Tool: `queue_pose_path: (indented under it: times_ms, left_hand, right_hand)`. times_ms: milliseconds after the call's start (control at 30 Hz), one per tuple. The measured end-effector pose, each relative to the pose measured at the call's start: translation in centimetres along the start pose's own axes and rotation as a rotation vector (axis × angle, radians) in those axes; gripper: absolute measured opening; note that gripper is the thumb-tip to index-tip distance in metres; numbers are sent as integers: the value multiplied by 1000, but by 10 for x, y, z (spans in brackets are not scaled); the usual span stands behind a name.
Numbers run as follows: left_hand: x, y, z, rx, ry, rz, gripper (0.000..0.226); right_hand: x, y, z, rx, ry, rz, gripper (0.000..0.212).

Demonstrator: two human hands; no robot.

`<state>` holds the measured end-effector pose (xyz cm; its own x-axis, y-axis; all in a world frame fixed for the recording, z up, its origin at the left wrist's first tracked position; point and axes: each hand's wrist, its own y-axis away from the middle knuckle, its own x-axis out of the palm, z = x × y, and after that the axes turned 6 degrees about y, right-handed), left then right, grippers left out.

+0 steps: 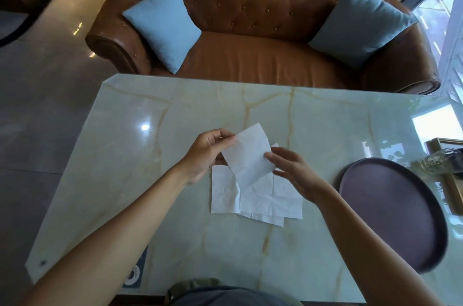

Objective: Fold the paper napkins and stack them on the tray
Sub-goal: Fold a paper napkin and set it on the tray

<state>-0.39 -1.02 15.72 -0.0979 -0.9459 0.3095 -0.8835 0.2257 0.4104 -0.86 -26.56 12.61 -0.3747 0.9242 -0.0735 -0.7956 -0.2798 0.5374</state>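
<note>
The left hand (204, 155) pinches the upper left edge of a white paper napkin (248, 155) between thumb and fingertips, lifting it clear of the pale marble table (175, 110). Just right of that pinch the napkin hangs tilted, its lower part bent toward the pile. The right hand (293, 170) grips the napkin's right edge, thumb on top, the other fingers loosely curled below. Under both grips, flat on the table, lie several unfolded napkins (260, 200), overlapping and creased. Well to the right of the right hand sits a round dark tray (390, 210), bare on its surface. Beyond the tray's far edge a clear bottle (438, 161) lies on its side
</note>
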Motion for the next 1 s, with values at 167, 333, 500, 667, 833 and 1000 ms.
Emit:
queue_pose_path:
  times_ms: [167, 333, 500, 667, 833, 1000]
  left_hand:
    - [-2, -1, 4, -58, 84, -17, 5]
    - [-4, -2, 15, -205, -42, 34, 28]
    - [0, -3, 34, -159, -269, -6, 19]
    - [8, -3, 44, -149, -243, -107, 22]
    - [13, -1, 46, -203, 3, -109, 29]
    - [17, 0, 44, -195, 167, -81, 32]
  right_hand:
    - [12, 2, -2, -29, -166, -3, 11]
    - [13, 0, 3, -26, -13, -37, 11]
    - [16, 0, 14, -16, 3, -87, 14]
    - [24, 9, 32, -47, -130, 0, 30]
    - [23, 5, 24, -65, -54, -165, 25]
    - [29, 3, 10, 7, 95, -137, 34]
